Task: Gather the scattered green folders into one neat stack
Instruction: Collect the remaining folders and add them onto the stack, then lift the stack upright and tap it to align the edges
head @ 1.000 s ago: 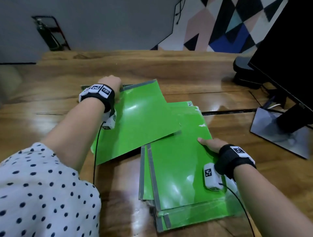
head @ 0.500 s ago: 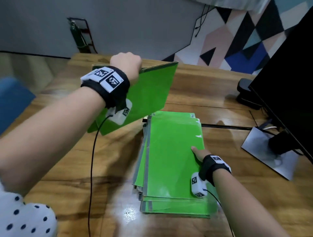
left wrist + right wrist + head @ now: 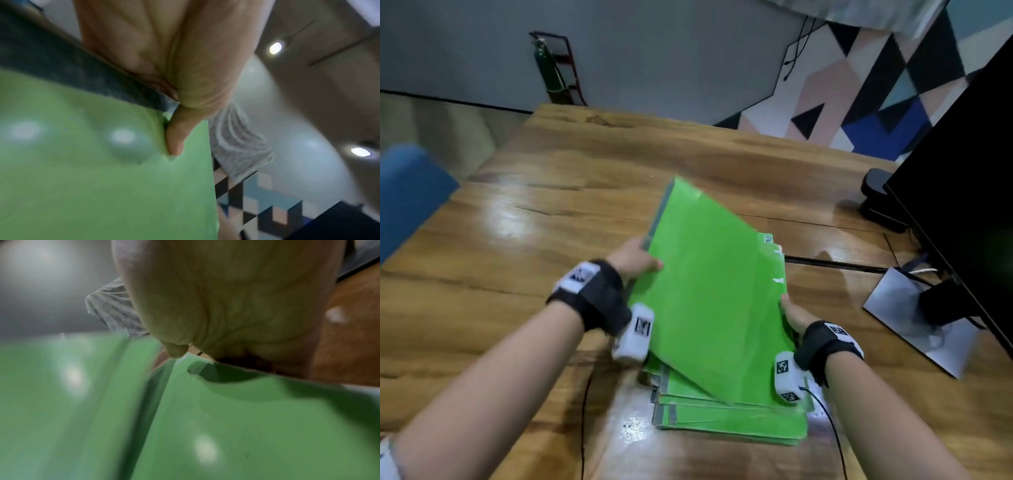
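Note:
A pile of green folders (image 3: 726, 419) with grey spines lies on the wooden table (image 3: 524, 274) in the head view. Over it slants one more green folder (image 3: 709, 294), left side raised, right edge down on the pile. My left hand (image 3: 635, 260) grips this folder (image 3: 102, 186) at its grey spine; the thumb (image 3: 174, 139) lies on the green face. My right hand (image 3: 792, 317) rests on the pile's right edge (image 3: 257, 410), its straight thumb (image 3: 176, 352) touching the slanted folder's edge. The other fingers of both hands are hidden.
A black monitor (image 3: 962, 178) on a grey foot (image 3: 914, 318) stands at the right, cables behind it. A black device (image 3: 876, 202) sits at the back right. A dark slot (image 3: 835, 263) runs across the table. A blue seat (image 3: 407, 198) is at the left.
My left hand has carried the lifted folder from up at the left down and right onto the pile. My right hand has slid from the pile's top to its right edge.

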Motion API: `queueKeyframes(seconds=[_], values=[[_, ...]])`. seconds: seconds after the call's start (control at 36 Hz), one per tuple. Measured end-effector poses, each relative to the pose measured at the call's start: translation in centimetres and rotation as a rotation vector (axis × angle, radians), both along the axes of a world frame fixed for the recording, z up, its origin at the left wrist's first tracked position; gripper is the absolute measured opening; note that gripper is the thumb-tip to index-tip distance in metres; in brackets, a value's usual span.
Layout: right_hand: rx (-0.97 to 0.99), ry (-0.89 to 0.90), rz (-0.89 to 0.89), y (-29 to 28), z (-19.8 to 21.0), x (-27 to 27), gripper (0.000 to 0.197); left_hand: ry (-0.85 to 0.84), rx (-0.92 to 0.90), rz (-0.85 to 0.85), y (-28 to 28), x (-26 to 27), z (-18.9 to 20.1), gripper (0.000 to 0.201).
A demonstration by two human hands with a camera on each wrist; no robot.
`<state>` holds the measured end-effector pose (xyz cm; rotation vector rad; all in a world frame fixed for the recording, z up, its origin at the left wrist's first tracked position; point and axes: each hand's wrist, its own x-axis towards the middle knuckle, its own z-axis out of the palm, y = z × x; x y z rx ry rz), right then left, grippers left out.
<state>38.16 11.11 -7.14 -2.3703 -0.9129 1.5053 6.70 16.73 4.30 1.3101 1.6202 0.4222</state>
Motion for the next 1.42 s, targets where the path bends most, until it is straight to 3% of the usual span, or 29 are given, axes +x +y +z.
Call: queueKeyframes(seconds=[0.11, 0.19, 0.36, 0.44, 0.75, 0.83, 0.92, 1.03, 1.14, 1.31, 1.33, 1.42], values=[[-0.015, 0.035, -0.045, -0.5, 0.2, -0.1, 0.083, 0.005, -0.193, 0.117, -4.2, 0.0, -5.2, 0.047], [-0.005, 0.054, -0.044, -0.8, 1.0, -0.7, 0.081, 0.018, -0.173, 0.218, -5.9, 0.5, -6.4, 0.065], [0.015, 0.034, -0.035, -1.0, 0.6, -0.8, 0.077, 0.149, -0.064, 0.322, -8.8, 3.3, -7.8, 0.055], [0.012, 0.024, -0.018, -1.1, 0.6, -0.8, 0.078, 0.141, -0.060, 0.344, -9.9, 4.9, -8.6, 0.065], [0.003, 0.051, 0.057, -1.4, 1.6, -1.2, 0.084, 0.358, -0.176, -0.014, -8.7, 6.7, -8.8, 0.090], [-0.003, 0.054, 0.083, -1.3, 1.5, -1.3, 0.085, 0.266, -0.149, -0.009, -7.7, 6.4, -8.3, 0.107], [-0.006, 0.036, 0.074, -1.2, 1.2, -1.2, 0.086, 0.068, -0.220, 0.119, -6.6, 5.3, -7.5, 0.122], [0.021, 0.063, -0.032, -0.9, 1.1, -1.7, 0.090, -0.013, -0.334, 0.133, -5.8, 5.6, -7.4, 0.111], [0.071, 0.025, -0.307, -0.6, 0.7, -2.0, 0.097, -0.061, -0.338, 0.147, -6.0, 7.6, -7.8, 0.121], [0.164, -0.089, -0.351, -2.0, 0.0, -1.9, 0.079, -0.194, -0.348, 0.230, -5.4, 6.9, -8.4, 0.116], [0.203, -0.102, -0.370, -2.2, 0.3, -2.3, 0.080, -0.221, -0.362, 0.259, -5.1, 6.5, -8.8, 0.118], [0.285, -0.108, -0.398, -2.4, 1.0, -3.1, 0.114, -0.260, -0.359, 0.299, -4.5, 5.5, -8.9, 0.124]])
